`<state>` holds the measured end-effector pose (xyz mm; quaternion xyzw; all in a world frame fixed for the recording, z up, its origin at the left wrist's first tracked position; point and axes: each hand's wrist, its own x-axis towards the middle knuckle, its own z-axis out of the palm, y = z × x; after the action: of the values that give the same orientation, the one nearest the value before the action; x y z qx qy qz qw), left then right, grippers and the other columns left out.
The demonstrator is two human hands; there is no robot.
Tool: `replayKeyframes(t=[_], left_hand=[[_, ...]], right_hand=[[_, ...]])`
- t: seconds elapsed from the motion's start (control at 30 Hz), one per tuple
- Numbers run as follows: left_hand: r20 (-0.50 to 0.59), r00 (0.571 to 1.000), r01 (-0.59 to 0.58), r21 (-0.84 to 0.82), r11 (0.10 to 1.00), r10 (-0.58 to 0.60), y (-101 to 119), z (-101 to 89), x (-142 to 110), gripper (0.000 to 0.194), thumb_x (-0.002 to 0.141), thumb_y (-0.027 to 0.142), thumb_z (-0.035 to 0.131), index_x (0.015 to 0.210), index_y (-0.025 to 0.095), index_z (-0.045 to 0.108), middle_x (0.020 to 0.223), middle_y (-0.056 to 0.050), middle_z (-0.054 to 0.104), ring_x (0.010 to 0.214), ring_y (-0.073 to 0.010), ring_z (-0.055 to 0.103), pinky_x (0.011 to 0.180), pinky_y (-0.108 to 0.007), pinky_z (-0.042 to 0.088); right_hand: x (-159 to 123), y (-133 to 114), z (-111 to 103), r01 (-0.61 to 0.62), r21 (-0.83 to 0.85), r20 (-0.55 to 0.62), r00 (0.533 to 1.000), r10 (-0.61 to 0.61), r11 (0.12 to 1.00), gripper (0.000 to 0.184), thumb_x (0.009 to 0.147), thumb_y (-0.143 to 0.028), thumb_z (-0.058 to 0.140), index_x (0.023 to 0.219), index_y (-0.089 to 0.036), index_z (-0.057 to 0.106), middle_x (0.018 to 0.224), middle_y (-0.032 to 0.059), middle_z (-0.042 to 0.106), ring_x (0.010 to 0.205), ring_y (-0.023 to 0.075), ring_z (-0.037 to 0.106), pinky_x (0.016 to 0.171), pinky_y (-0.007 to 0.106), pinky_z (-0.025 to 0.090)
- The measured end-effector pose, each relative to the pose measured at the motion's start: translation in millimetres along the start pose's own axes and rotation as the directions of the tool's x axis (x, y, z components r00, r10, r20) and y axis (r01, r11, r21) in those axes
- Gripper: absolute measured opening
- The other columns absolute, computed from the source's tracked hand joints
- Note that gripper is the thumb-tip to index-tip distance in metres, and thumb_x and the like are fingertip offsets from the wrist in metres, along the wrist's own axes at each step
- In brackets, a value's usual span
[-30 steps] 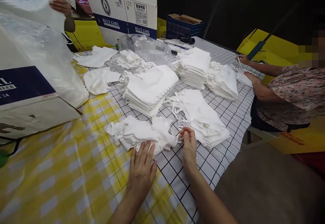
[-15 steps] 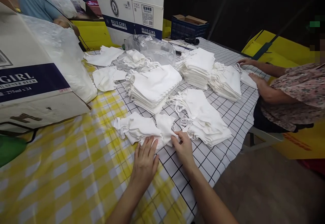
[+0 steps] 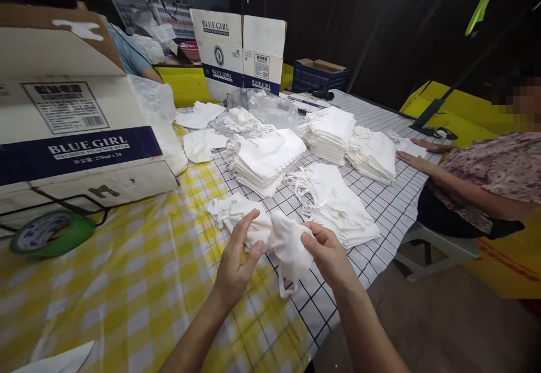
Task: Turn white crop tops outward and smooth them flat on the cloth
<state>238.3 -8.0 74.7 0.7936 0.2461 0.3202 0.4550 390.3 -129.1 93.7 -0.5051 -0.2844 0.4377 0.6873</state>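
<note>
My right hand (image 3: 327, 249) pinches the edge of a small white cloth drawstring bag (image 3: 289, 246), lifted off the table with a ribbon loop hanging from it. To its left is my left hand (image 3: 239, 254), open, thumb and fingers apart, close to the bag and in front of a crumpled white bag (image 3: 240, 212) on the table. A fanned pile of white bags (image 3: 338, 204) with loose ribbon ends lies beyond my right hand. Farther back sits a taller stack of white bags (image 3: 266, 156), its edges uneven.
Beer cartons stand at the left (image 3: 84, 125) and at the back (image 3: 236, 52). A green tape roll (image 3: 53, 233) sits by the near carton. More stacked bags (image 3: 327, 131) lie farther back. At the right, a co-worker's hands (image 3: 416, 161) rest on white cloth.
The bag has come up off the table in my right hand, its ribbon loop now hanging toward me. My left hand has lifted from the cloth and opened. The camera view has tilted up.
</note>
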Motion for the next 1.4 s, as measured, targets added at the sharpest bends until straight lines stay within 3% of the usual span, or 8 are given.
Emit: replayKeyframes(t=[0.17,0.47,0.57,0.67,0.77,0.97,1.2,1.4], left_hand=[[0.297,0.947,0.212,-0.286,0.934,-0.124,36,-22.3,-15,0.041,0.083,0.037,0.053,0.120,0.020,0.056,0.109,-0.009,0.063,0.096,-0.0232,0.057,0.080,-0.031,0.046],[0.385,0.813,0.541,-0.777,0.322,-0.436,41,-47.1,-82,0.032,0.077,0.030,0.063,0.103,0.013,0.063,0.076,-0.007,0.067,0.062,-0.0131,0.059,0.057,-0.022,0.047],[0.294,0.812,0.490,-0.813,0.315,-0.505,40,-54.5,-97,0.026,0.076,0.026,0.063,0.099,0.013,0.064,0.078,-0.006,0.067,0.064,-0.0120,0.058,0.060,-0.021,0.047],[0.274,0.815,0.470,-0.828,0.305,-0.511,38,-60.4,-110,0.017,0.077,0.024,0.061,0.090,0.013,0.065,0.075,-0.003,0.066,0.060,-0.0097,0.056,0.059,-0.020,0.046],[0.237,0.830,0.435,-0.842,0.320,-0.504,37,-66.2,-120,0.014,0.076,0.023,0.062,0.086,0.014,0.065,0.070,-0.002,0.064,0.058,-0.0092,0.055,0.056,-0.019,0.044],[0.244,0.842,0.448,-0.813,0.372,-0.481,36,-76.5,-130,0.023,0.075,0.026,0.063,0.093,0.012,0.065,0.066,0.000,0.060,0.053,-0.0079,0.051,0.052,-0.019,0.042],[0.225,0.841,0.443,-0.809,0.386,-0.493,36,-74.2,-132,0.018,0.074,0.025,0.063,0.087,0.013,0.066,0.064,-0.001,0.060,0.053,-0.0082,0.051,0.053,-0.019,0.043],[0.228,0.852,0.445,-0.790,0.422,-0.472,38,-78.6,-134,0.024,0.074,0.027,0.063,0.093,0.012,0.067,0.068,-0.003,0.062,0.057,-0.0096,0.053,0.054,-0.018,0.043]], right_hand=[[-22,-11,33,-0.112,-0.009,0.199,0.974,0.112,0.994,0.028,0.077,-0.041,0.062,0.092,-0.017,0.066,0.070,0.0009,0.061,0.058,0.0114,0.051,0.054,0.023,0.039],[-45,15,68,-0.108,-0.104,0.207,0.970,0.127,0.989,0.020,0.082,-0.028,0.053,0.098,-0.020,0.063,0.083,0.0020,0.064,0.071,0.0139,0.056,0.064,0.025,0.045],[-64,20,82,0.161,-0.350,0.034,0.987,-0.159,0.923,0.028,0.088,-0.030,0.045,0.112,-0.024,0.057,0.105,0.0054,0.063,0.097,0.0204,0.057,0.083,0.035,0.045],[-81,28,89,0.505,-0.573,0.197,0.849,-0.490,0.645,0.043,0.088,-0.031,0.045,0.130,-0.029,0.045,0.132,0.0044,0.049,0.123,0.0252,0.042,0.101,0.044,0.032],[-79,42,84,0.629,-0.642,0.522,0.777,-0.351,0.439,0.042,0.087,-0.035,0.046,0.129,-0.033,0.047,0.129,0.0015,0.054,0.125,0.0273,0.042,0.106,0.051,0.024],[-67,52,70,0.286,-0.813,0.137,0.941,-0.310,0.508,0.035,0.094,-0.032,0.035,0.121,-0.023,0.056,0.118,0.0080,0.061,0.112,0.0243,0.053,0.097,0.047,0.037],[-90,37,92,0.702,-0.608,0.537,0.707,-0.460,0.369,0.042,0.090,-0.035,0.039,0.130,-0.025,0.046,0.131,0.0056,0.052,0.124,0.0276,0.041,0.102,0.049,0.032],[-70,46,82,0.307,-0.802,0.161,0.937,-0.310,0.512,0.025,0.092,-0.028,0.040,0.099,-0.020,0.063,0.095,0.0070,0.066,0.088,0.0203,0.059,0.080,0.038,0.043]])
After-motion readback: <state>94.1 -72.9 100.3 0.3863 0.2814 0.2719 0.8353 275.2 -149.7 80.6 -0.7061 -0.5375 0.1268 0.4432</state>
